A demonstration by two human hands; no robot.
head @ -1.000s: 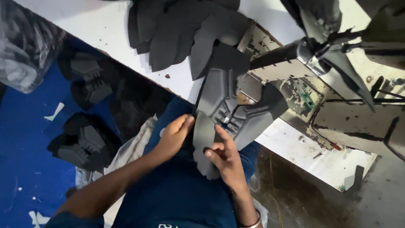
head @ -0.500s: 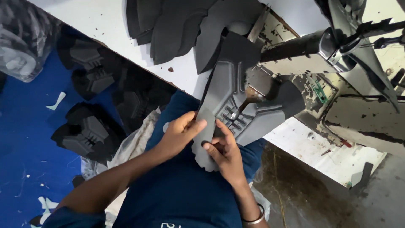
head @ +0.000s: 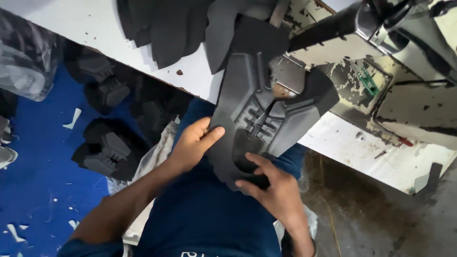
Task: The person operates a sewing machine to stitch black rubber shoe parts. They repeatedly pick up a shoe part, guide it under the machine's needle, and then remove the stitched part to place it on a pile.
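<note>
- The grey moulded shoe upper (head: 257, 119) now lies further up onto the bench (head: 190, 71), its far end under the sewing machine arm (head: 328, 26).
- Left hand (head: 193, 145) has shifted to its near edge, fingers closed on it.
- Right hand (head: 273, 188) pinches the near tip.
- Beyond both grips, black cut pieces (head: 166, 28) lie piled.

Since a second ago I have pushed the grey upper (head: 257, 119) further up under the machine arm (head: 328, 26), its top now over the counter (head: 190, 71) edge, while my left hand (head: 193, 145) slid along its side and my right hand (head: 276, 190) dropped to its lower tip.
</note>
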